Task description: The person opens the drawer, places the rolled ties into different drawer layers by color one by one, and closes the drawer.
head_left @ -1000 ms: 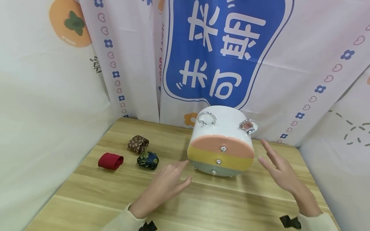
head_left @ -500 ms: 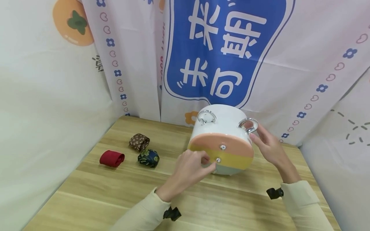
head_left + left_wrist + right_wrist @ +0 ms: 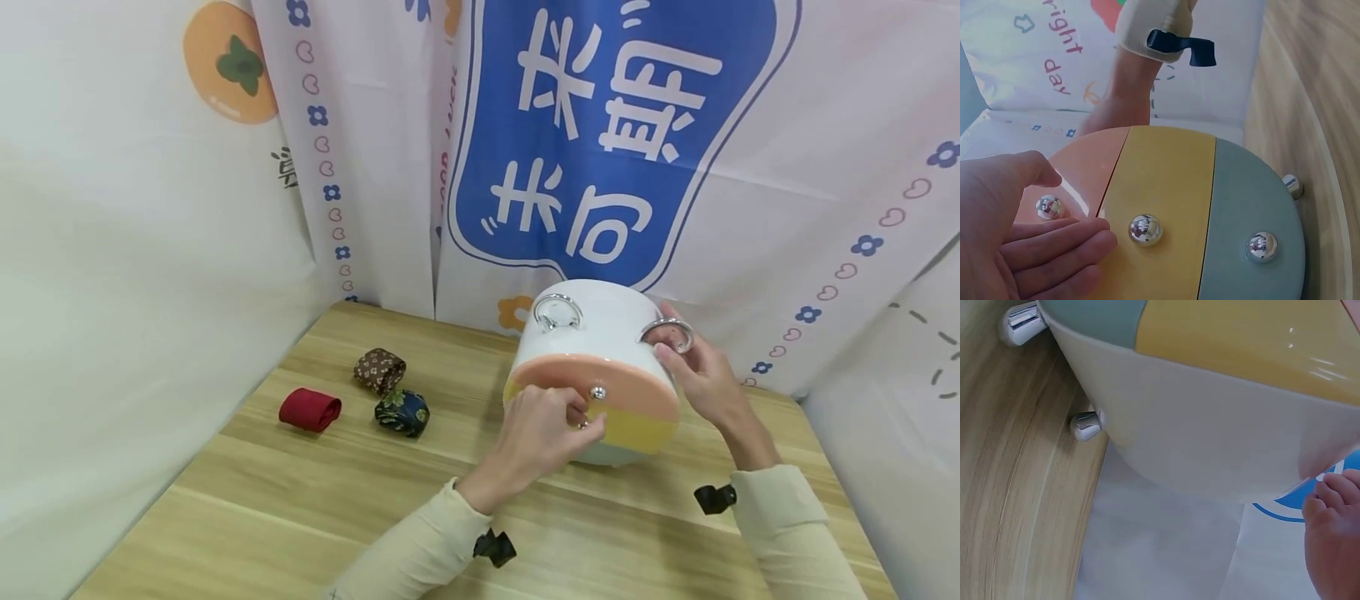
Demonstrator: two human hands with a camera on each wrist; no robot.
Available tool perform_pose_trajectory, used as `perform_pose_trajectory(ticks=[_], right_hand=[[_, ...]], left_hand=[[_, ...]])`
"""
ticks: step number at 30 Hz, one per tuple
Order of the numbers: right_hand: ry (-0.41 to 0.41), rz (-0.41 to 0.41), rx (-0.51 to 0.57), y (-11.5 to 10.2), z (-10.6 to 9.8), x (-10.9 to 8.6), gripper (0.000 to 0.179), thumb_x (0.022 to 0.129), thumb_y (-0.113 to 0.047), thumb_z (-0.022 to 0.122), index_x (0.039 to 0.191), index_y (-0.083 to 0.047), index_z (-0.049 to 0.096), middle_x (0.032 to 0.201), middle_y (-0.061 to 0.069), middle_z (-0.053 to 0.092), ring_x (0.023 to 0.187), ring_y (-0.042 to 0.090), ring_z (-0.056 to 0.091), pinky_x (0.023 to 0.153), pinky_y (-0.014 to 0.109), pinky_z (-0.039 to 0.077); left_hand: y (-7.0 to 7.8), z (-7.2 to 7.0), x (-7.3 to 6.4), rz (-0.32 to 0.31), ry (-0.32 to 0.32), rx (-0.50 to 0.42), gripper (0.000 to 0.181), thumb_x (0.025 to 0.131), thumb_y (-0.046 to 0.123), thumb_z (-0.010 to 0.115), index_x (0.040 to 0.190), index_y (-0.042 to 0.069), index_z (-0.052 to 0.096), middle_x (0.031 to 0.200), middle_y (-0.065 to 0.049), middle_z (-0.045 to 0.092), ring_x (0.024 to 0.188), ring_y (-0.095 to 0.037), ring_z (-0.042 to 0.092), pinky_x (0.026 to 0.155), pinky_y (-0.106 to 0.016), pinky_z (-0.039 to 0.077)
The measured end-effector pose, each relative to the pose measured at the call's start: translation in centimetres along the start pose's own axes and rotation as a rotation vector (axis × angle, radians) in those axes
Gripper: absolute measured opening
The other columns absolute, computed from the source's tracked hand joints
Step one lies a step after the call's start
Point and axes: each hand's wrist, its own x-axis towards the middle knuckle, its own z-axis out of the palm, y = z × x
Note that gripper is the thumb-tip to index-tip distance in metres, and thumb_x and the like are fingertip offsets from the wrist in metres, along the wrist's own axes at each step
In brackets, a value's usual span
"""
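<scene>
A white drawer box (image 3: 600,317) with ring-shaped silver ears stands tilted back on the table; its front has pink, yellow and blue-green drawers. My left hand (image 3: 536,433) is at the front, fingers bent and thumb apart. In the left wrist view the yellow drawer's round knob (image 3: 1145,229) shows uncovered beside the fingertips, and the pink drawer's knob (image 3: 1050,207) appears between thumb and fingers. My right hand (image 3: 701,371) holds the box at its right ear (image 3: 678,333), thumb in front and fingers behind. Curled fingers (image 3: 1334,490) show beside the white wall in the right wrist view.
Three rolled neckties lie to the left on the wooden table (image 3: 300,517): a red one (image 3: 310,409), a brown patterned one (image 3: 379,369) and a dark blue floral one (image 3: 402,412). Printed cloth (image 3: 375,167) hangs close behind the box and at both sides.
My left hand has moved right, from beside the box to the front of its knobs. My right hand has come in from the right onto the ear. The neckties stay where they were.
</scene>
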Motion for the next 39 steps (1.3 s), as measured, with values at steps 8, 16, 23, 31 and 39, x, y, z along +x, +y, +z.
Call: perform_pose_trajectory(ticks=[8, 16, 23, 31, 39], right_hand=[[0.062, -0.109, 0.049, -1.5, 1.0, -0.3, 0.028, 0.100, -0.012, 0.047, 0.123, -0.002, 0.060, 0.158, 0.011, 0.030, 0.146, 0.029, 0.028, 0.107, 0.004, 0.028], [0.136, -0.194, 0.213, -0.3, 2.5, -0.1, 0.028, 0.099, -0.001, 0.043, 0.118, 0.012, 0.058, 0.153, 0.022, 0.033, 0.145, 0.031, 0.029, 0.115, 0.015, 0.026], [0.149, -0.228, 0.255, 2.1, 2.8, 0.6, 0.030, 0.099, -0.002, 0.042, 0.122, 0.008, 0.058, 0.156, 0.015, 0.032, 0.148, 0.024, 0.027, 0.117, 0.015, 0.023], [0.147, -0.220, 0.283, 2.4, 2.8, 0.5, 0.028, 0.099, 0.000, 0.040, 0.118, 0.007, 0.059, 0.156, 0.020, 0.028, 0.148, 0.026, 0.024, 0.117, 0.015, 0.023], [0.172, -0.206, 0.263, 1.2, 2.7, 0.1, 0.024, 0.099, 0.001, 0.039, 0.108, 0.006, 0.061, 0.154, 0.021, 0.033, 0.147, 0.022, 0.030, 0.117, 0.016, 0.024]], left_hand=[[0.3, 0.7, 0.8, -0.008, 0.023, -0.021, 0.023, 0.081, 0.045, 0.067, 0.069, 0.025, 0.070, 0.063, 0.017, 0.069, 0.057, 0.008, 0.059, 0.043, -0.009, 0.034], [0.1, 1.0, 1.3, 0.009, 0.062, -0.007, 0.030, 0.083, 0.044, 0.067, 0.060, 0.027, 0.063, 0.056, 0.019, 0.061, 0.046, 0.009, 0.047, 0.039, -0.011, 0.031], [-0.2, 1.1, 1.5, 0.038, 0.076, -0.006, 0.029, 0.084, 0.042, 0.066, 0.060, 0.027, 0.062, 0.055, 0.019, 0.059, 0.045, 0.008, 0.044, 0.039, -0.011, 0.030], [-0.4, 1.5, 1.5, 0.060, 0.107, -0.001, 0.030, 0.085, 0.043, 0.065, 0.059, 0.029, 0.058, 0.053, 0.021, 0.054, 0.045, 0.007, 0.042, 0.040, -0.011, 0.028], [-0.3, 1.6, 1.4, 0.080, 0.111, 0.002, 0.031, 0.084, 0.043, 0.066, 0.059, 0.028, 0.058, 0.053, 0.021, 0.054, 0.045, 0.008, 0.042, 0.040, -0.010, 0.027]])
